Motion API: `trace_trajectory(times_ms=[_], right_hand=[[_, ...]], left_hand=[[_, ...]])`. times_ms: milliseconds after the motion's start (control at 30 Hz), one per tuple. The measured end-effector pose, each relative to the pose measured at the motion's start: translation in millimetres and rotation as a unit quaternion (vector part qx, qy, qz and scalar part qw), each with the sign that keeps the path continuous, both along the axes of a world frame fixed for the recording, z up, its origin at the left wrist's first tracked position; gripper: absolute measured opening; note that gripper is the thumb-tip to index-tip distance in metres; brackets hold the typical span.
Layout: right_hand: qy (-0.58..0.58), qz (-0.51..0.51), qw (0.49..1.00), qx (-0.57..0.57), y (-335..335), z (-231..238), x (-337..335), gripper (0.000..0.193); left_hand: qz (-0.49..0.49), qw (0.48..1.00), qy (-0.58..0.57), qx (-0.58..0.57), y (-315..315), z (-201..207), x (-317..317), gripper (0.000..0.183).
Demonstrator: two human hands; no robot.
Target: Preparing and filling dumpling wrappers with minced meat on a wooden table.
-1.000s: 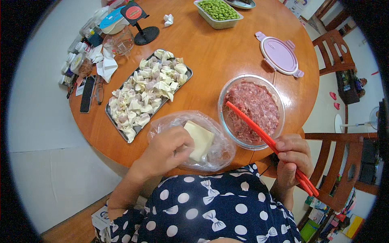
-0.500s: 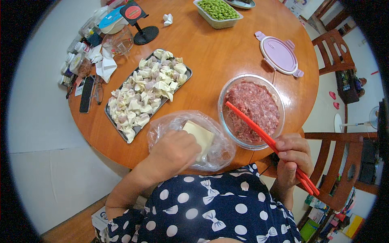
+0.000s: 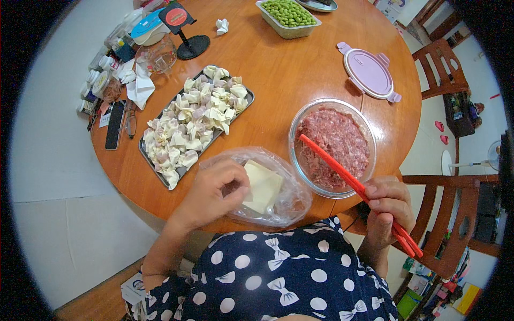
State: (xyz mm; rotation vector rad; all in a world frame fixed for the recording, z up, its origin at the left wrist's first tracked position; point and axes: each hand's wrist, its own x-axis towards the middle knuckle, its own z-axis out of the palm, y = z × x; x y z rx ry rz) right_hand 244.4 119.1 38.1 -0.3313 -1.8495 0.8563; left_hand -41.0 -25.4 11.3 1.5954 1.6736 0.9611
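Observation:
A stack of pale square dumpling wrappers (image 3: 263, 184) lies on a crumpled clear plastic bag (image 3: 292, 206) near the table's front edge. My left hand (image 3: 217, 190) is at the stack's left side, fingers curled in toward the thumb; what they pinch, if anything, is hidden. In my right hand (image 3: 390, 211) is a pair of red chopsticks (image 3: 342, 172), slanting up to the left with their tips over a round glass bowl (image 3: 292, 155) of pink minced meat (image 3: 337, 142). Left of the bag, a dark tray (image 3: 157, 172) is covered with folded wontons (image 3: 195, 117).
A lilac lid (image 3: 368, 73) lies beyond the bowl, and a tub of green beans (image 3: 289, 15) stands at the far edge. Leftward are a phone (image 3: 115, 125), glasses (image 3: 130, 120), tissues (image 3: 140, 88), a black stand (image 3: 191, 45) and several jars. A wooden chair (image 3: 450, 214) stands at right.
My left hand has shifted left and slightly up off the wrappers, so more of the stack shows. My right hand and the chopsticks have hardly moved.

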Motion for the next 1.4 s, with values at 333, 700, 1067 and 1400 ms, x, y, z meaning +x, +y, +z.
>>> trace_trajectory(times_ms=[333, 700, 1067, 1400], right_hand=[[0.011, -0.027, 0.999, -0.016, 3.9, 2.7, 9.7, 0.038], [-0.059, -0.028, 0.993, 0.093, -5.2, 13.5, 13.1, 0.038], [-0.181, 0.005, 0.975, 0.125, -3.7, -0.3, 4.1, 0.018], [-0.169, 0.028, 0.985, 0.030, 0.2, 5.4, 7.6, 0.017]], left_hand=[[0.101, 0.758, -0.644, 0.024, -0.5, -19.3, -15.8, 0.017], [0.177, 0.703, -0.678, -0.120, 10.6, 6.9, 34.7, 0.050], [0.187, 0.673, -0.707, -0.110, 21.6, 6.4, 40.1, 0.044], [0.178, 0.644, -0.737, -0.105, 22.1, 2.0, 35.5, 0.044]])
